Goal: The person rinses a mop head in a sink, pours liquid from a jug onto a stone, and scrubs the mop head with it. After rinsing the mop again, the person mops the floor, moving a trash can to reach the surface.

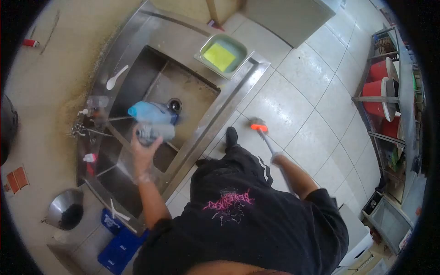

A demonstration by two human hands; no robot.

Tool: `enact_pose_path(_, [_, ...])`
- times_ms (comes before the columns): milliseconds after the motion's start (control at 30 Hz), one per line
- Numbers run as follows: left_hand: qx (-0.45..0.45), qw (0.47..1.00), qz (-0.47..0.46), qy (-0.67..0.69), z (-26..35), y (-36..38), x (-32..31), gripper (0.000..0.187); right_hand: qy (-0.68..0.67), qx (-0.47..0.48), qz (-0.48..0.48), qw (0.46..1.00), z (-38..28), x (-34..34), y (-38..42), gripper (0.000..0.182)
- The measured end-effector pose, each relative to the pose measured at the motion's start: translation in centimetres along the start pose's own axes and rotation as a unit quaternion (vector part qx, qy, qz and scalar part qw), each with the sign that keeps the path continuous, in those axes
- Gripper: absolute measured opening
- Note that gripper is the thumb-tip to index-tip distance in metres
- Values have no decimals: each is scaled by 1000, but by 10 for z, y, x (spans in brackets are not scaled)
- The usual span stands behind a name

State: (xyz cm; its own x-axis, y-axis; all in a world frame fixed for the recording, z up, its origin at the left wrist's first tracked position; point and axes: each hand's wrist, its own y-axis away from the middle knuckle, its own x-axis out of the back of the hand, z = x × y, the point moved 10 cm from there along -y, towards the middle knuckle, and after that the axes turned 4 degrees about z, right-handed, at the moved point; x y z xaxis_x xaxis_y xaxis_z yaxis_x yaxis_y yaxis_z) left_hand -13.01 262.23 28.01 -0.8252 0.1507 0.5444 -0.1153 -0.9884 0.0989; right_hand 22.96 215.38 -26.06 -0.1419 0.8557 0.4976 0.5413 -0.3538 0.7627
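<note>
Black T-shirt with pink lettering (229, 201) below, left hand (144, 156) gripping a blurred, translucent bottle (164, 132) over the steel sink (197, 89), right hand (278, 159), well apart, clasping a grey orange-ended pole (267, 142).

The left hand (144, 156) holds a bottle (164, 131) above the sink (195, 114); the right hand (277, 159) grips a pole (267, 142).

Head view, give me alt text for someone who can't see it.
The left-hand grip holds a pale container, blurred, over a metal sink, near a blue bottle. The right-hand grip holds a pole with an orange end over white floor tiles.
</note>
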Motion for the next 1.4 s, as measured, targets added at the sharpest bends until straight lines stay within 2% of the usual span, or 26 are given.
enact_pose_path(67, [30, 999, 10, 16, -17, 34, 9, 73, -60, -149, -45, 986, 121, 68, 22, 33])
enact_pose_path(167, [66, 996, 32, 40, -38, 69, 23, 73, -139, -360, -103, 917, 124, 118, 70, 39])
enact_pose_path(233, [75, 994, 46, 56, -47, 81, 25, 72, 19, -335, -107, 936, 121, 225, 85, 28])
enact_pose_path(300, [86, 988, 66, 107, -54, 95, 26, 72, 37, -330, -94, 939, 135, 266, 54, 32])
enact_pose_path(333, [88, 987, 77, 111, -51, 98, 28, 72, 41, -364, -115, 923, 144, 275, 33, 33])
enact_pose_path(367, [86, 988, 73, 106, -44, 101, 26, 72, 75, -343, -66, 934, 141, 288, 10, 35])
enact_pose_path(433, [84, 988, 75, 102, -42, 107, 24, 72, 206, -305, -191, 910, 138, 268, -46, 37])
enact_pose_path(500, [97, 985, 81, 121, -49, 116, 21, 70, 165, -273, -98, 943, 93, 310, -49, 35])
enact_pose_path(533, [100, 984, 83, 123, -48, 118, 21, 70, 216, -257, -136, 932, 77, 310, -54, 18])
enact_pose_path(567, [103, 981, 83, 142, -44, 120, 19, 69, 265, -241, -175, 917, 60, 307, -60, 16])
enact_pose_path(600, [106, 978, 83, 161, -43, 121, 18, 69, 238, -236, -100, 937, 6, 366, -19, 16])
enact_pose_path(633, [108, 977, 84, 162, -44, 123, 18, 69, 240, -236, -102, 936, -12, 364, -23, 16])
enact_pose_path(700, [96, 980, 87, 152, -45, 125, 20, 69, 513, -117, -32, 850, -58, 374, -36, 14])
enact_pose_path(733, [98, 979, 87, 155, -53, 128, 20, 69, 514, -117, -35, 849, -29, 325, -64, 14])
enact_pose_path(800, [86, 980, 85, 156, -71, 131, 21, 70, 513, -19, 360, 779, -52, 279, -112, 21])
enact_pose_path(833, [89, 980, 89, 156, -74, 133, 26, 70, 514, -14, 359, 779, -97, 346, -31, 21])
enact_pose_path(867, [86, 981, 84, 154, -75, 135, 29, 71, 64, 36, 400, 913, -136, 456, 69, 39])
enact_pose_path(900, [85, 981, 82, 153, -79, 136, 33, 72, 69, 43, 395, 915, -156, 487, 100, 39])
enact_pose_path(967, [96, 975, 91, 177, -85, 141, 39, 72, -101, -135, 512, 842, -128, 522, 156, 55])
enact_pose_path(1000, [100, 971, 90, 196, -87, 144, 37, 73, -99, -131, 505, 847, -131, 520, 144, 55])
enact_pose_path(1067, [101, 969, 89, 208, -97, 148, 38, 72, -170, -109, 673, 712, -126, 546, 139, 63])
enact_pose_path(1100, [94, 967, 88, 219, -100, 147, 38, 72, -167, -105, 669, 716, -118, 558, 124, 63])
enact_pose_path(1167, [76, 969, 107, 207, -105, 150, 46, 73, -394, -118, 652, 637, -78, 558, 92, 68])
enact_pose_path(1267, [79, 969, 130, 193, -124, 148, 40, 74, -384, -2, 621, 683, -41, 561, 74, 73])
enact_pose_path(1300, [92, 967, 134, 196, -134, 150, 36, 75, -350, -71, 605, 712, -30, 557, 74, 74])
enact_pose_path(1400, [158, 937, 185, 251, -185, 165, 24, 76, -312, -117, 594, 732, 32, 532, 52, 81])
